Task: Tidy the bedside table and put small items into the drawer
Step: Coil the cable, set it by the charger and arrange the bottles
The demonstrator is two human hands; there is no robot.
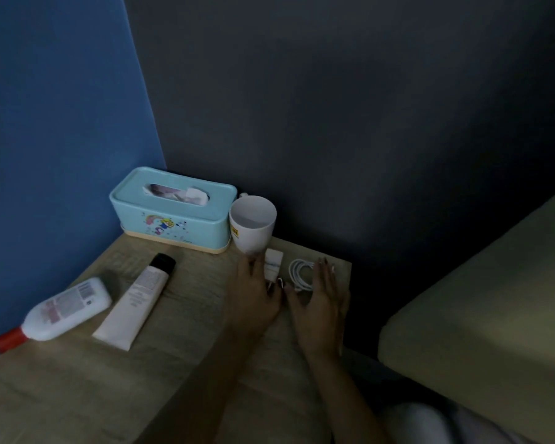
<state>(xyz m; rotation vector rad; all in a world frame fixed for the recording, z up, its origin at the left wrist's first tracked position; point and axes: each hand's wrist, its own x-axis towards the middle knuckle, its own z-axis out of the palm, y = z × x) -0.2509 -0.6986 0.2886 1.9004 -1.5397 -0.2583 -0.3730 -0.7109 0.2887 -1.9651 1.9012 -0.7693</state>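
A: Nearest, both hands are over the bedside table [77,395]. The left hand [253,302] has its fingers at the white charger plug [273,265]; whether they have closed on it I cannot tell. The right hand [324,302] is spread flat and open beside the coiled white cable [300,274], gripping nothing.

B: What could go wrong?

A: The cable probably joins the plug, so lifting 1 could drag the other. The white cup [253,224] stands just behind the plug; a careless knuckle could tip it.

B: And the other small items?

A: 2 lie flat at the left: a pale tube [135,306] with a black cap and a white bottle [64,312] with a red cap. The blue tissue box [173,209] sits furthest back, in the corner. No drawer is in view.
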